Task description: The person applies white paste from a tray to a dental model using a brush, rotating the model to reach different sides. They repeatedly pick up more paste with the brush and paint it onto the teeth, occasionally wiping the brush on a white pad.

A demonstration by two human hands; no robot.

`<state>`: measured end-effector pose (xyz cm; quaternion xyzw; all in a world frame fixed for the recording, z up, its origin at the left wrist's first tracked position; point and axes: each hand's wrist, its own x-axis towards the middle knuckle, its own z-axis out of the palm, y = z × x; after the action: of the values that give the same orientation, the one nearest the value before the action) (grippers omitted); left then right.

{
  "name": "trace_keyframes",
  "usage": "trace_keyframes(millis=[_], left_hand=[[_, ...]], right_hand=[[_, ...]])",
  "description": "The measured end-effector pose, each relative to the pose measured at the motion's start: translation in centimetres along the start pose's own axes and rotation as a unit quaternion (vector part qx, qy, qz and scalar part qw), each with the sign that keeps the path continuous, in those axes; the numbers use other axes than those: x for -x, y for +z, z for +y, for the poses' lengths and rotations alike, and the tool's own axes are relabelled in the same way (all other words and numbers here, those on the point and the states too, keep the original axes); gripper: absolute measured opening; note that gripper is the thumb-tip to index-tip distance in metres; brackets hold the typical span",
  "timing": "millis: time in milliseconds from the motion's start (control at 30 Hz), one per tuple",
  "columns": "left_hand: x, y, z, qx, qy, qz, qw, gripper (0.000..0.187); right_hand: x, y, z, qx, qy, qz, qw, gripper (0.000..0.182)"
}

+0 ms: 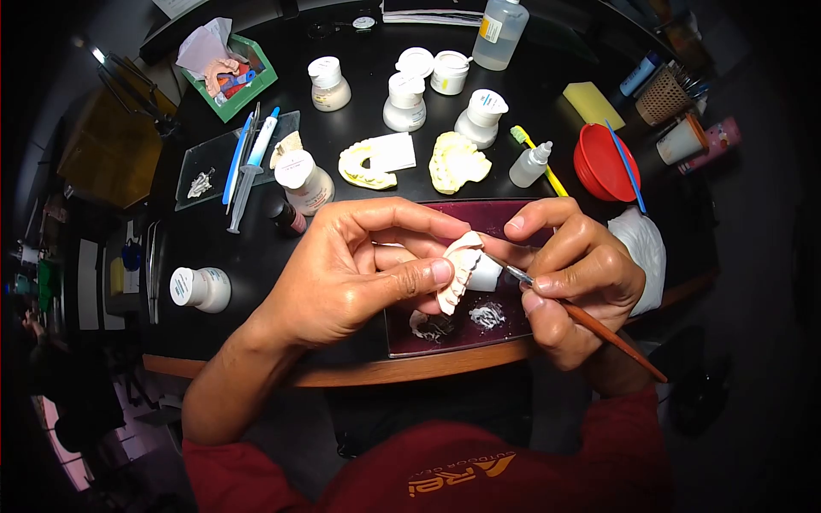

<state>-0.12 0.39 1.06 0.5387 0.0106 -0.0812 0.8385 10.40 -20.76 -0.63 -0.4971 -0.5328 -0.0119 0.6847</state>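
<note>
My left hand (359, 274) pinches a pale dental cast (462, 272) between thumb and fingers, tilted on its side. In my right hand (581, 278) is a thin brush (611, 336) with a reddish-brown handle and a metal neck; its tip points at the cast's right side, and whether they touch is unclear. Beneath both hands lies a dark red tray (406, 336). On the tray are a white block (486, 275), partly behind the cast, and a small heap of whitish material (487, 316).
Behind my hands stand white jars (404, 103), yellowish casts (457, 162) and a dropper bottle (530, 165). A red bowl (605, 162) and white cloth (640, 256) are at right. At left are a syringe (252, 171), a green bin (248, 98) and a jar (201, 289).
</note>
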Motion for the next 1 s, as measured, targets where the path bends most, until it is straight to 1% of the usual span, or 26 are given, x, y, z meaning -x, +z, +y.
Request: trace_keyframes(millis=[67, 167, 300, 367, 500, 533, 633, 667, 733, 767, 800, 867, 900, 967, 1000], left_hand=[[0.1, -0.1, 0.0, 0.016, 0.013, -0.008, 1.0, 0.031], [0.1, -0.1, -0.1, -0.036, 0.037, 0.011, 0.999, 0.034], [0.1, -0.1, 0.3, -0.056, 0.021, 0.014, 0.998, 0.035], [0.2, 0.0, 0.4, -0.043, 0.003, 0.015, 0.999, 0.035], [0.2, 0.0, 0.2, -0.054, 0.024, 0.031, 0.998, 0.032], [0.2, -0.1, 0.0, -0.061, 0.037, 0.036, 0.997, 0.031], [0.1, -0.2, -0.2, -0.1, 0.071, 0.051, 0.991, 0.028], [0.0, -0.2, -0.4, -0.114, 0.082, 0.052, 0.989, 0.028], [0.0, 0.2, -0.3, -0.121, 0.101, 0.069, 0.985, 0.028], [0.0, 0.4, -0.2, -0.128, 0.102, 0.073, 0.984, 0.028], [0.1, 0.5, -0.2, -0.136, 0.101, 0.081, 0.982, 0.029], [0.0, 0.5, -0.4, -0.136, 0.109, 0.071, 0.982, 0.03], [0.0, 0.4, -0.5, -0.137, 0.113, 0.069, 0.982, 0.031], [0.1, 0.3, -0.4, -0.104, 0.086, 0.059, 0.989, 0.032], [0.1, 0.2, -0.3, -0.088, 0.072, 0.055, 0.992, 0.032]], right_hand=[[0.0, 0.1, 0.0, 0.006, -0.004, -0.004, 1.0, 0.024], [-0.3, -0.1, -0.2, 0.039, -0.023, -0.025, 0.999, 0.024], [-0.5, -0.7, -0.3, 0.069, -0.039, -0.063, 0.995, 0.023], [-0.6, -0.6, -0.4, 0.084, -0.036, -0.061, 0.994, 0.022], [-0.8, -1.8, -1.0, 0.179, -0.04, -0.039, 0.982, 0.02], [-1.0, -2.4, -1.3, 0.209, -0.032, -0.016, 0.977, 0.017], [-2.0, -4.4, -2.8, 0.289, 0.071, 0.105, 0.949, 0.01], [-2.5, -6.1, -3.6, 0.321, 0.127, 0.133, 0.929, 0.008], [-2.8, -9.3, -3.9, 0.358, 0.189, 0.158, 0.901, 0.007], [-2.7, -11.1, -3.8, 0.385, 0.21, 0.129, 0.889, 0.008], [-3.0, -12.3, -3.7, 0.413, 0.252, 0.109, 0.868, 0.006], [-3.2, -13.8, -3.1, 0.445, 0.289, 0.077, 0.844, 0.007], [-3.0, -14.1, -2.5, 0.468, 0.299, 0.065, 0.829, 0.007], [-2.6, -14.5, -1.4, 0.51, 0.314, 0.041, 0.8, 0.009], [-2.3, -14.7, -1.1, 0.511, 0.296, 0.036, 0.806, 0.009]])
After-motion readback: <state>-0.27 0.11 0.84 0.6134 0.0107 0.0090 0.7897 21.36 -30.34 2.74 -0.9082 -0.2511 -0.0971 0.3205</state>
